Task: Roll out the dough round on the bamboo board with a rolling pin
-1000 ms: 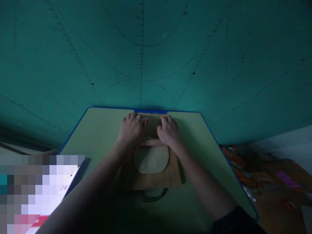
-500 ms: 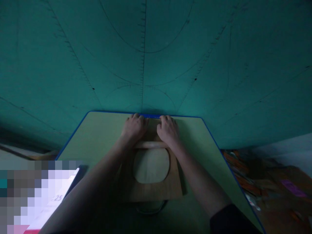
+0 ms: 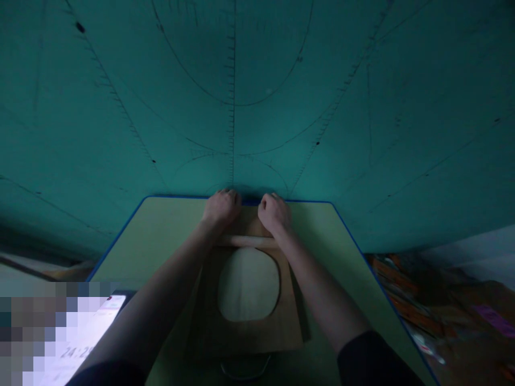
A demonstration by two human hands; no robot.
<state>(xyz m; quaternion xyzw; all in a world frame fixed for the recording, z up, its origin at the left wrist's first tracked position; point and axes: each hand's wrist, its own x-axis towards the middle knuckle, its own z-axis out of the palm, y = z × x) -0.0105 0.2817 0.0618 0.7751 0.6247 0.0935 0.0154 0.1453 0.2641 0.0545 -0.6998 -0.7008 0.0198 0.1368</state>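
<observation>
A wooden board (image 3: 245, 340) lies on the pale green table (image 3: 169, 225), bearing a flat, rounded sheet of dough (image 3: 248, 287). Across the board, just beyond the dough, rests a pale rolling pin (image 3: 247, 241). Beyond the pin, at the board's far end, are my left hand (image 3: 222, 207) and my right hand (image 3: 274, 212), side by side with a gap between them. Both have their fingers curled inward at the table's far edge. What they hold, if anything, is hidden under the fingers.
A green wall (image 3: 273, 118) with drawn lines rises behind the table. At the lower left a lit phone screen (image 3: 92, 332) shows beside my forearm. A metal handle (image 3: 246, 375) sticks out at the board's near end. Cartons (image 3: 462, 311) lie right of the table.
The fingers of both hands have curled in more tightly at the far edge. The view has tilted slightly upward, and the dough looks longer from front to back.
</observation>
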